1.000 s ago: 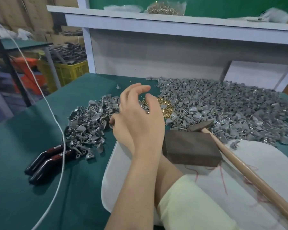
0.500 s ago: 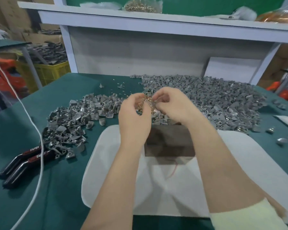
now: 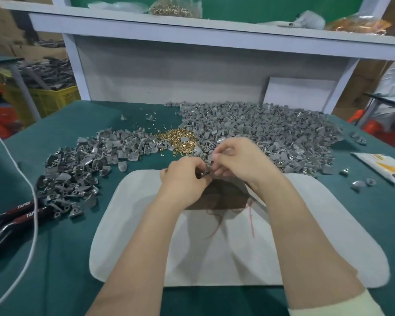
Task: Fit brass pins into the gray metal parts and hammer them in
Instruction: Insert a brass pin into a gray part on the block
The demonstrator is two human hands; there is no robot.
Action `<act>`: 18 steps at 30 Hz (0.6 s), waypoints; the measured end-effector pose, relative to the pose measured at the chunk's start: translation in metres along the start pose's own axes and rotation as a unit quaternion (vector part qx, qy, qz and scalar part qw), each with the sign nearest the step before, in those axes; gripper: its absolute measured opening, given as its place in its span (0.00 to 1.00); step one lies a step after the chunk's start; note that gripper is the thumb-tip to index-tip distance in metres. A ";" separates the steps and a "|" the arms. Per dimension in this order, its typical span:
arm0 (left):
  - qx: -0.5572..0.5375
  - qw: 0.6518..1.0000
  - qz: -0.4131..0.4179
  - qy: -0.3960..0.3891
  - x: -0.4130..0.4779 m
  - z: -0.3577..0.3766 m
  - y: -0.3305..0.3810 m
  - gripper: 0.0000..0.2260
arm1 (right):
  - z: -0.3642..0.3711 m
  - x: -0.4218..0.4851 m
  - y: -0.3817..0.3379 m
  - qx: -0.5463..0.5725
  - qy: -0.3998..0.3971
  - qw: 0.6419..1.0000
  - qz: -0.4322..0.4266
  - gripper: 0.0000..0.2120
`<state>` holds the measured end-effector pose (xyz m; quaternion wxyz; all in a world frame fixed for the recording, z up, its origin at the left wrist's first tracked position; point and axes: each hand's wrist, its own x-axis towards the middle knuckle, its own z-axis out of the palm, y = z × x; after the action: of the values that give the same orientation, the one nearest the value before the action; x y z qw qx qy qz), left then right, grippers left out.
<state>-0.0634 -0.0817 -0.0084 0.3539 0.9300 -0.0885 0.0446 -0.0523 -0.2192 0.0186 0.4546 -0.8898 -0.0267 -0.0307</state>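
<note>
My left hand (image 3: pixel 183 179) and my right hand (image 3: pixel 242 160) meet fingertip to fingertip above the dark block (image 3: pixel 221 197) on the white mat (image 3: pixel 283 247). Between them they pinch a small gray metal part (image 3: pixel 206 171); whether a pin is also held is too small to tell. A heap of brass pins (image 3: pixel 177 140) lies just beyond my hands. A big pile of gray parts (image 3: pixel 271 133) spreads to the right of the pins, and a smaller pile (image 3: pixel 82 165) to the left. The hammer is hidden.
Red-and-black pliers (image 3: pixel 12 217) and a white cord (image 3: pixel 32 201) lie at the left on the green table (image 3: pixel 62 258). A yellow-and-white packet (image 3: pixel 383 167) sits at the right. A white shelf (image 3: pixel 214 33) with a bag of pins (image 3: pixel 176 8) stands behind.
My right hand came out from under the left and both met over the pins. Since then both hands have drawn back toward me, over the block, and the pin heap is uncovered.
</note>
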 end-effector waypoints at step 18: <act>-0.450 0.834 -0.080 0.311 0.014 -0.018 -0.022 0.07 | 0.099 0.109 -0.009 -0.363 0.029 0.931 0.036 0.15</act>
<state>-0.0456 -0.0551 -0.0075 0.7443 0.6093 0.0906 0.2581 0.0584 -0.1315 -0.0235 0.1019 -0.9932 0.0311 -0.0479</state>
